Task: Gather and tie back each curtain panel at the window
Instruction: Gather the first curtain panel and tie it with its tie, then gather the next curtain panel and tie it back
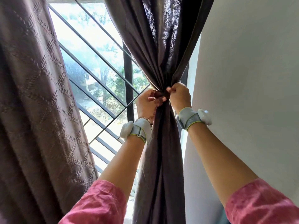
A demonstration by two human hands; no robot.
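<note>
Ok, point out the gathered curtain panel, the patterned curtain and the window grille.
gathered curtain panel (161, 59): head view, on the pleated folds above the hands.
patterned curtain (40, 102): head view, on its leaf-embossed middle.
window grille (127, 75): head view, on the upright bar.

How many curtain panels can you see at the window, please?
2. A patterned mauve fabric curtain panel hangs loose at left; a plain dark brown curtain panel at right is gathered at its waist by both hands. Others may lie outside the view.

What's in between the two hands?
In the head view, the gathered waist of the dark curtain panel sits between the left hand and the right hand; both pinch a dark tie wrapped around it.
</note>
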